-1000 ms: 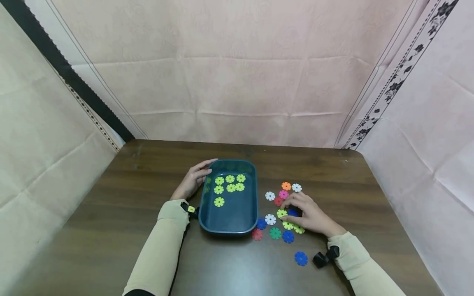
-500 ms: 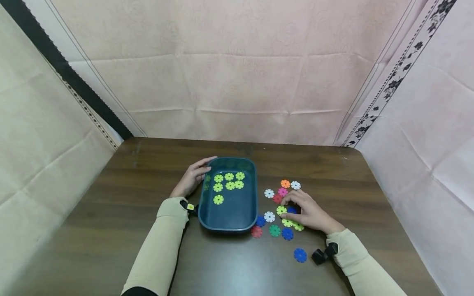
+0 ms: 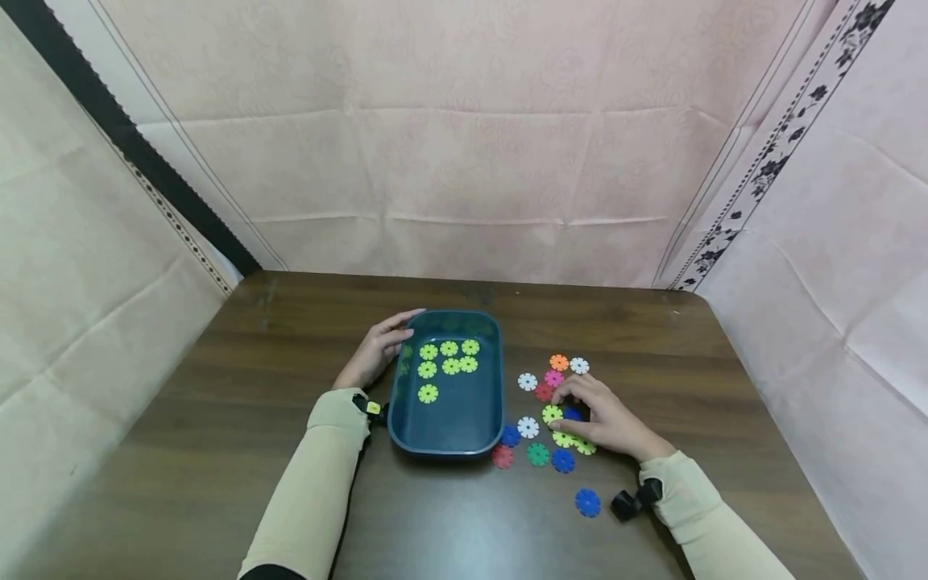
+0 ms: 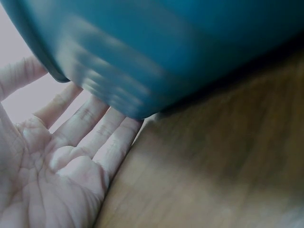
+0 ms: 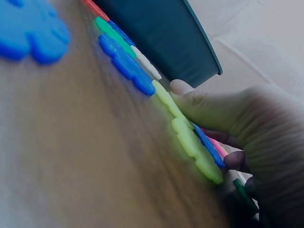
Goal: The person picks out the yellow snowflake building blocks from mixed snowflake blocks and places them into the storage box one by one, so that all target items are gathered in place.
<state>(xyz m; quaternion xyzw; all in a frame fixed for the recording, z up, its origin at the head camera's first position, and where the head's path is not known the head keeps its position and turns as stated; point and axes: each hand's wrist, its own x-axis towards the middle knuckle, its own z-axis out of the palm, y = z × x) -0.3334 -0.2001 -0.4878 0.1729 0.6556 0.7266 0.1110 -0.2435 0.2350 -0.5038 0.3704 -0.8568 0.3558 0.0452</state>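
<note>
At the left side of a dark teal tray [image 3: 445,423], my left hand [image 3: 377,346] holds the upper corner. Its thumb lies over the rim, and its long fingers extend against the outer wall [image 4: 109,57]. Several yellow-green notched discs [image 3: 428,394] lie inside the tray. My right hand [image 3: 605,415] is low over loose discs on the right. Its thumb and index fingertip sit at opposite edges of a flat-lying yellow-green disc [image 3: 552,414], pinching it. Two more yellow-green discs [image 5: 197,149] lie under the hand, with a blue disc [image 3: 572,413] partly hidden behind the fingers.
White [image 3: 528,427], red [image 3: 503,457], green [image 3: 538,453], orange [image 3: 558,362] and pink discs [image 3: 553,378] surround the right hand. One blue disc [image 3: 588,503] lies apart nearer the front. The brown wooden table [image 3: 290,451] meets pale cloth walls [image 3: 464,161] at the back and sides.
</note>
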